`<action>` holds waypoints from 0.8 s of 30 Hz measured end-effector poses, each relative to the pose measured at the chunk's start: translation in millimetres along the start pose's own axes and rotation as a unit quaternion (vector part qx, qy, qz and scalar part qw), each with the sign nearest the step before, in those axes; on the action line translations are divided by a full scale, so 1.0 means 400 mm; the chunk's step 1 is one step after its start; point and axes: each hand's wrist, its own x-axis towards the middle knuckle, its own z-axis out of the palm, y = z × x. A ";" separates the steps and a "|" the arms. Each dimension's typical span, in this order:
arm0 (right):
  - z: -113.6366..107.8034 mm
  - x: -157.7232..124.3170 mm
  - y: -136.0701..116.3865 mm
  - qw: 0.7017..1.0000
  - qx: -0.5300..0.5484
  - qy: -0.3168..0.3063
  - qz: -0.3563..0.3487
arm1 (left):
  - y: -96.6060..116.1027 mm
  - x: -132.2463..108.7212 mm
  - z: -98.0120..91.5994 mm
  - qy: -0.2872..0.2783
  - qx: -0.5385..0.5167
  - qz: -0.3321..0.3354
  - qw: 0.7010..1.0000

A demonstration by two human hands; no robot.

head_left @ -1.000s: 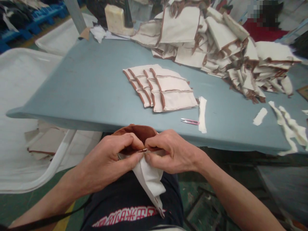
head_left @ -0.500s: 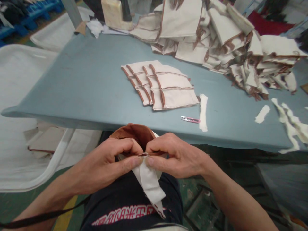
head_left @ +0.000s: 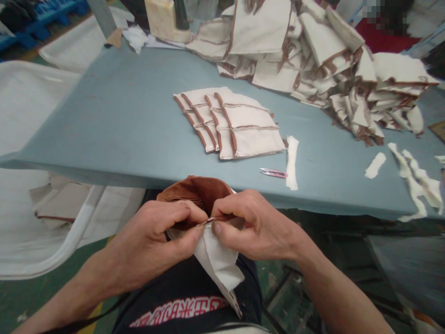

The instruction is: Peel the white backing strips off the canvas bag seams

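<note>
Above my lap I hold a cream fabric pouch (head_left: 217,257) with a brown inner side, which shows as a curved brown flap behind my fingers. My left hand (head_left: 170,232) pinches its brown-bound edge between thumb and fingers. Close beside it, my right hand (head_left: 252,225) grips the same edge, the thumbs only a little apart. The cream part hangs down over my dark apron (head_left: 184,283). On the table in front lie pink-handled thread snips (head_left: 274,173), against a white cloth strip (head_left: 292,162).
Several cream pieces with brown edging (head_left: 231,123) lie overlapped on the blue-grey table (head_left: 114,111). A large heap of similar pieces (head_left: 313,60) fills the back right. White scraps (head_left: 413,181) lie at right. A white plastic tub (head_left: 74,250) with fabric pieces stands at left.
My fingers have shifted slightly along the pinched edge, and it now tilts up to the right. The hanging cream cloth has spread wider. The table things stay in place.
</note>
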 end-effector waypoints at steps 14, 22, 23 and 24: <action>0.068 -0.013 0.045 0.988 0.036 0.146 0.021 | -0.004 0.022 0.049 0.097 0.061 0.040 0.993; 0.057 -0.026 0.034 0.972 0.214 0.059 0.078 | -0.027 -0.026 0.049 0.098 0.128 0.174 0.971; 0.055 -0.028 0.032 0.966 0.237 0.049 0.086 | -0.030 -0.030 0.048 0.092 0.137 0.185 0.969; 0.054 -0.030 0.030 0.960 0.259 0.041 0.094 | -0.033 -0.033 0.046 0.084 0.142 0.195 0.967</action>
